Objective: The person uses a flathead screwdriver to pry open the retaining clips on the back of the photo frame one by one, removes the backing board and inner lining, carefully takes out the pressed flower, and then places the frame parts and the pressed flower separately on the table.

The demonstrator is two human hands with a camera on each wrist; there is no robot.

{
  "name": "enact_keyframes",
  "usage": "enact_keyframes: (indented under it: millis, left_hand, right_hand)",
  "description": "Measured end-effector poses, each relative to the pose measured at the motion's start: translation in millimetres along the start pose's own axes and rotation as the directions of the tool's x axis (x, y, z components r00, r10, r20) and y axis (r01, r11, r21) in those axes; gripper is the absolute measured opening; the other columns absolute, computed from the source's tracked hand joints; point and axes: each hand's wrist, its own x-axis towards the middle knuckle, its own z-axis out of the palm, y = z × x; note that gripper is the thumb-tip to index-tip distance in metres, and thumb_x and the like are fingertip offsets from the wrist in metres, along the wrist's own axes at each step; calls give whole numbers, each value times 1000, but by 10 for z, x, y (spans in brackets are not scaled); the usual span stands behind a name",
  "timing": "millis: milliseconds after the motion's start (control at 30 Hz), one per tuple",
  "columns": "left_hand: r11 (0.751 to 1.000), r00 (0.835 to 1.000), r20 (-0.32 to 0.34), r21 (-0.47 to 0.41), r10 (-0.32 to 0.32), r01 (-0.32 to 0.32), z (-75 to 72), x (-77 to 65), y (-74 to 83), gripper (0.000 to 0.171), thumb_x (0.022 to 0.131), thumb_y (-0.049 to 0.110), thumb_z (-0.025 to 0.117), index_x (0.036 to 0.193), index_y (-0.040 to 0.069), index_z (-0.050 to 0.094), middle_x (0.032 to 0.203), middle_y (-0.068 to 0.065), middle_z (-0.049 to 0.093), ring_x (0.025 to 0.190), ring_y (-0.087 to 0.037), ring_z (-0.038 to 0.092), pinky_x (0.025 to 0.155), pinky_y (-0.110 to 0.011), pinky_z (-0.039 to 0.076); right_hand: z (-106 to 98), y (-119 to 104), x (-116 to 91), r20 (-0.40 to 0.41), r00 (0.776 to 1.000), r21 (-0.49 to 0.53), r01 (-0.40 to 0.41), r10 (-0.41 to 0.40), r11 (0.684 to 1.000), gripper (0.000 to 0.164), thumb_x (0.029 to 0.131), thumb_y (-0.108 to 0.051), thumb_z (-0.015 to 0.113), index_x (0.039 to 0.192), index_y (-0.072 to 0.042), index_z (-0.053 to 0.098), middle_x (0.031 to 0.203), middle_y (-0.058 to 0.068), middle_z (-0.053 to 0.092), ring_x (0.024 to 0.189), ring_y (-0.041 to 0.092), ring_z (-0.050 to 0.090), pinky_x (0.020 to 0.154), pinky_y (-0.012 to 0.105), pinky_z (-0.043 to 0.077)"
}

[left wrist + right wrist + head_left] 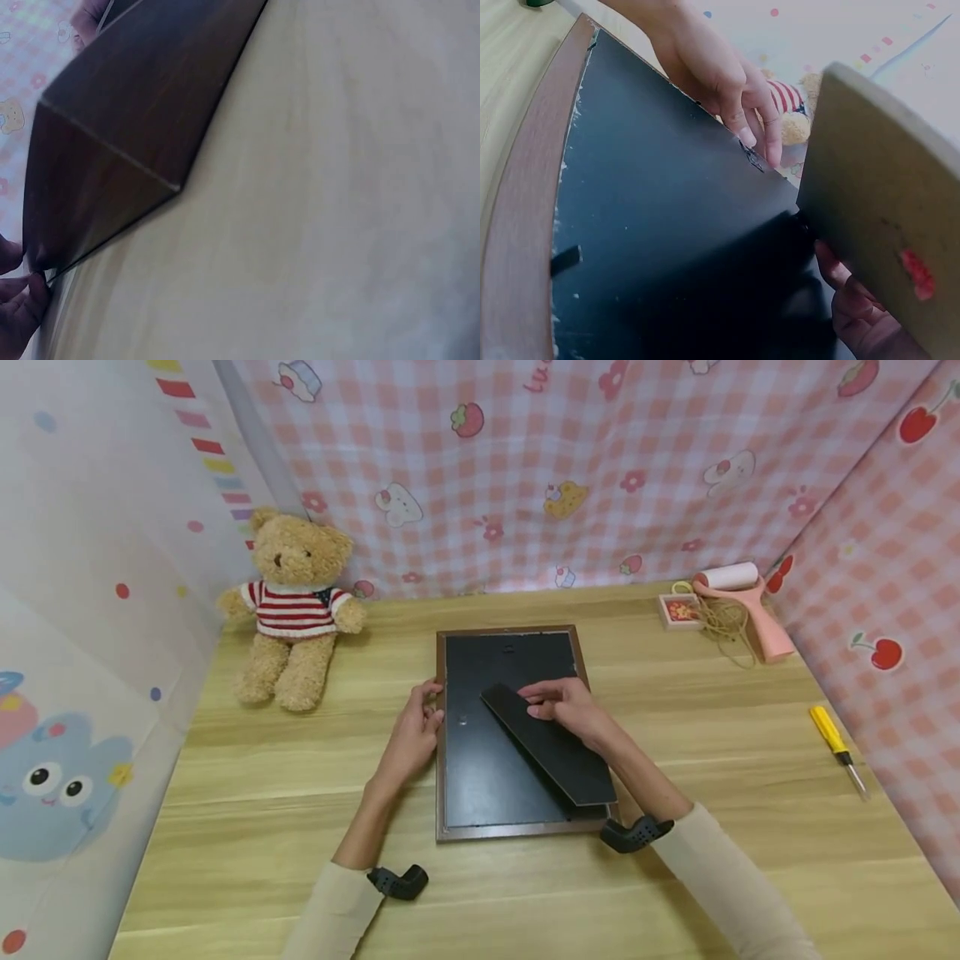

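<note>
The right hand (572, 708) pinches the long black board flap (557, 750), slanting far-left to near-right over the brown wooden frame (441, 777); the left hand (412, 731) seemingly grips the frame's left edge.

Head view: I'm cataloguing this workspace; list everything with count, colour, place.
Picture frame: 1, brown, table centre
Easel stand: 1, black, angled over frame's back
Teddy bear: 1, tan, rear left
Screwdriver: 1, yellow, right
Roller: 1, pink and white, rear right
Twine: 1, tan, beside roller
Box: 1, pale pink, beside twine
Ring: 1, yellow, by box
Table: 1, tan, beneath
Backdrops: 3, white, pink, around table
Wrist cameras: 2, black, wrists
Sleeves: 2, beige, forearms
Left grip: 1, frame's left edge
Right grip: 1, holding stand
</note>
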Motion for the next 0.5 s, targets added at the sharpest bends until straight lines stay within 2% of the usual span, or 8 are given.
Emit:
enact_keyframes:
  millis: [100,133,267,333,367,433,500]
  left_hand:
    - [1000,1000,-3,-14,-5,5,5,24,-43,36,109,-2,57,145,2,54,140,-18,63,88,-19,58,72,-30,50]
    - [1000,1000,-4,-10,-15,15,22,45,-98,35,109,-1,58,144,3,55,138,-18,64,88,-19,59,72,-31,50]
    - [999,999,-5,-6,-39,39,63,91,-236,34,110,1,59,143,5,57,107,-12,68,84,-19,58,70,-30,49]
    - [999,999,-11,-8,-43,43,51,74,-176,32,109,0,60,141,4,59,94,-10,64,82,-19,57,70,-29,49]
    - [999,999,-18,-9,-33,33,49,65,-154,31,108,-2,60,139,2,59,94,-10,63,82,-18,56,68,-28,48]
    - [999,999,-28,-21,-30,29,21,27,-26,29,106,-4,61,135,-1,61,105,-15,67,84,-18,57,69,-27,48]
    - [999,998,-36,-12,-44,43,20,17,25,27,106,-4,61,133,-1,62,122,-19,69,87,-17,58,71,-25,49]
  right_hand:
    - [-16,2,3,6,1000,1,11,-11,1000,40,106,1,63,145,13,64,148,32,64,135,44,64,100,25,56]
    - [-19,1,3,6,1000,3,12,-12,1000,40,107,1,63,145,12,64,149,32,64,136,44,64,101,25,56]
    - [-26,6,-3,3,1000,16,12,-12,1000,40,106,1,63,145,12,64,149,32,64,135,43,64,100,23,56]
    - [-24,10,-13,-3,1000,26,7,-7,1000,40,106,1,64,145,12,64,148,32,65,133,42,65,96,19,55]
    - [-22,15,-16,-4,1000,28,8,-8,1000,40,106,1,64,145,12,64,148,32,65,132,41,66,95,18,55]
    - [-17,20,-30,-9,1000,31,10,-9,999,40,106,1,65,144,12,65,147,32,65,128,38,68,91,15,54]
    - [-12,25,-45,-14,1000,39,15,-14,999,40,105,2,65,144,12,65,146,33,66,125,37,69,90,14,54]
